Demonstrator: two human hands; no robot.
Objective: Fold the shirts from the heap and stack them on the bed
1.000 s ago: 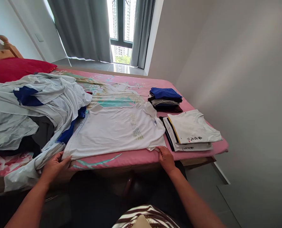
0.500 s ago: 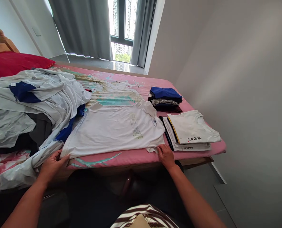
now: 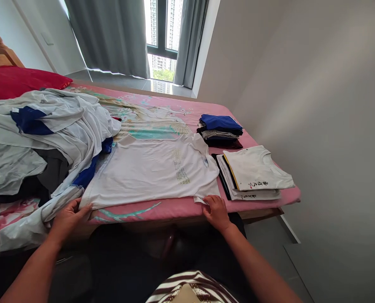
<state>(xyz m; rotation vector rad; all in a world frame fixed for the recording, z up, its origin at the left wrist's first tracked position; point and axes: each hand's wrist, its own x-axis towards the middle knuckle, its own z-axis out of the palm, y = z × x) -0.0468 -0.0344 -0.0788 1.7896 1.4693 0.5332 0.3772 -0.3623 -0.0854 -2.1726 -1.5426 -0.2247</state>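
A white T-shirt [image 3: 146, 172] with a printed patch lies spread flat on the bed, its neck end toward the right. My left hand [image 3: 69, 216] pinches the shirt's near left corner between thumb and fingers. At the near right, my right hand [image 3: 217, 213] has its fingertips closed on the edge of the sleeve. Part of the cloth there is hidden behind the fingers. Close to my left hand, a loose heap of white, grey and blue clothes [image 3: 76, 120] touches the shirt's left side.
Folded white shirts [image 3: 253, 170] are stacked at the right edge of the bed. Behind them stands a stack of dark folded clothes with a blue one [image 3: 220, 122] on top. A red pillow [image 3: 26, 80] is at the far left. The pink bedsheet [image 3: 162, 208] shows along the front edge.
My right hand has shifted slightly left and lower along the sleeve edge. My left hand stays at the shirt's corner, and the shirt lies nearly the same.
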